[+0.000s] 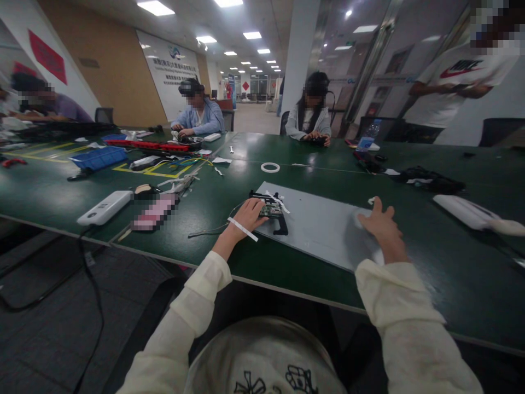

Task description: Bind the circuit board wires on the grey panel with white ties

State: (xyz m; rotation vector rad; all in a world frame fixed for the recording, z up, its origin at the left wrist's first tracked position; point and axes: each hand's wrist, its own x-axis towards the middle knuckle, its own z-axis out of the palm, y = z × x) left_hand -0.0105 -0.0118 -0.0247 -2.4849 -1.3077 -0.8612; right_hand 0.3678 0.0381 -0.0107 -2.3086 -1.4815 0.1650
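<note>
On the grey sheet (320,224) lies a black frame (281,225) with a green circuit board (271,210) in it and white strips (283,203) across it. My left hand (246,216) grips the left edge of the board, its fingers close together. A white strip (243,229) crosses my left wrist. Above the right part of the sheet, my right hand (381,224) has its fingers spread. A small white scrap (371,201) shows at a fingertip; whether it sticks there is unclear.
A white tape ring (270,167) lies beyond the sheet. Left are a pink phone (155,212), a white power strip (105,207) and a blue tray (98,157). Another white device (463,212) and black items (430,178) are right. People sit across the green table (229,189); one stands right.
</note>
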